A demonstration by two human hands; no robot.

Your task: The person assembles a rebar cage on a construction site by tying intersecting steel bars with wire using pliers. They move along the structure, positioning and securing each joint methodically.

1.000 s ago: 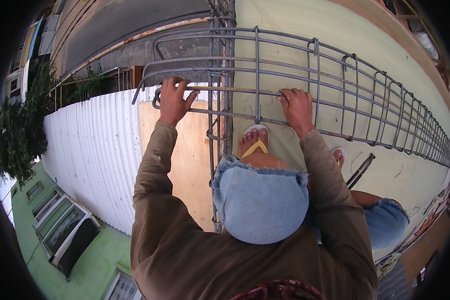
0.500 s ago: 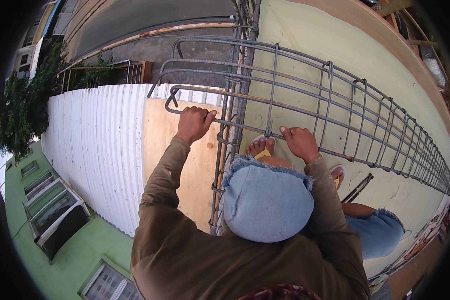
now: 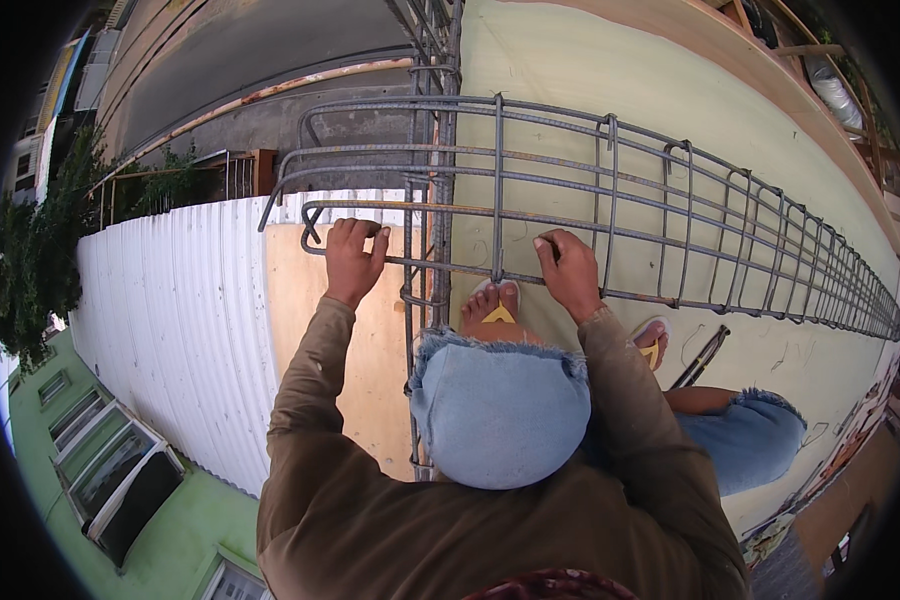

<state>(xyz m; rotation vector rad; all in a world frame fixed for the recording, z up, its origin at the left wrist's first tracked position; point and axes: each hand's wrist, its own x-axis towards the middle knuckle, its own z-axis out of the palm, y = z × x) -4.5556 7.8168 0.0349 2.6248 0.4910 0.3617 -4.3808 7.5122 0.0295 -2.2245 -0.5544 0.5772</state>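
A long rebar cage (image 3: 590, 215) of ribbed bars and square stirrups runs from hooked ends at the left to the far right. My left hand (image 3: 356, 262) is closed over its nearest bar, close to the hooked end. Farther right, my right hand (image 3: 570, 272) is curled at the same bar, just past the first stirrup; the palm hides the bar there. Between my hands, the cage crosses an upright column of rebar (image 3: 435, 200). My sandalled foot (image 3: 492, 305) stands beneath the near bar, below the first stirrup.
Pale yellow slab (image 3: 550, 60) lies under the cage. A dark long-handled tool (image 3: 702, 357) rests by my other foot (image 3: 652, 343). Beyond the slab edge at left are a plywood sheet (image 3: 340, 400), white corrugated sheeting (image 3: 170, 330) and a lower street. A timber board (image 3: 750, 70) borders the far side.
The view has shifted, so the scene sits farther left. My right hand's fingers have risen and curled more above the bar. My left hand's fingers now drape over it; the cage has barely moved.
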